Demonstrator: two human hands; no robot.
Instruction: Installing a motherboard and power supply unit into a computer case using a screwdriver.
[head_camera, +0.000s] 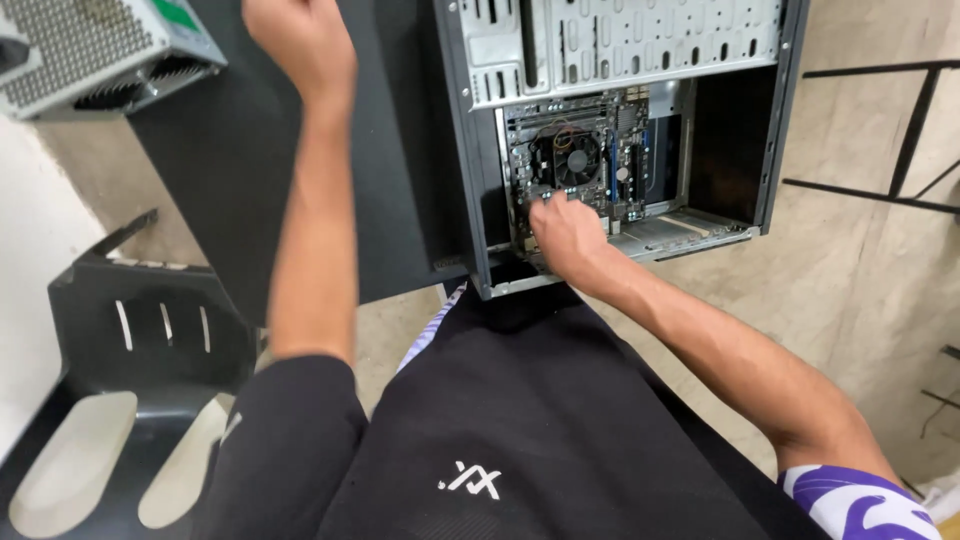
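The person sits with dark trousers (520, 430) filling the near part of the view, legs apart, so the open computer case (470, 150) stands just beyond the knees and within easy reach. The right hand (565, 232) goes into the case through its open side and rests on the lower edge of the circuit board (585, 165), just below the round cooling fan (577, 160). Its fingers curl down onto the board, but what they pinch, if anything, is hidden under the knuckles, so I cannot tell how its grip stands. The forearm comes in low across the case's bottom rail, which seems to steady the hand for small work inside.

The left hand (300, 40) is raised well away from the case, over the dark panel (240, 150) beside it, near the top of the view. It looks loosely closed and I see nothing in it, though the view cuts off part of it, so its grip cannot be told for sure.

The case has its side cover off, so the board and the perforated metal bays (620, 40) above it face the person. The dark panel lies flat beside the case and may be a low bench top or the removed cover; I cannot tell which.

To the left a black plastic chair (130, 340) stands near the left knee. Farther off, at the top left, a grey metal power supply box (100, 50) with a mesh grille sits apart from the case. The floor (850, 280) is plain pale concrete, and a thin black metal frame (900, 140) stands on the right
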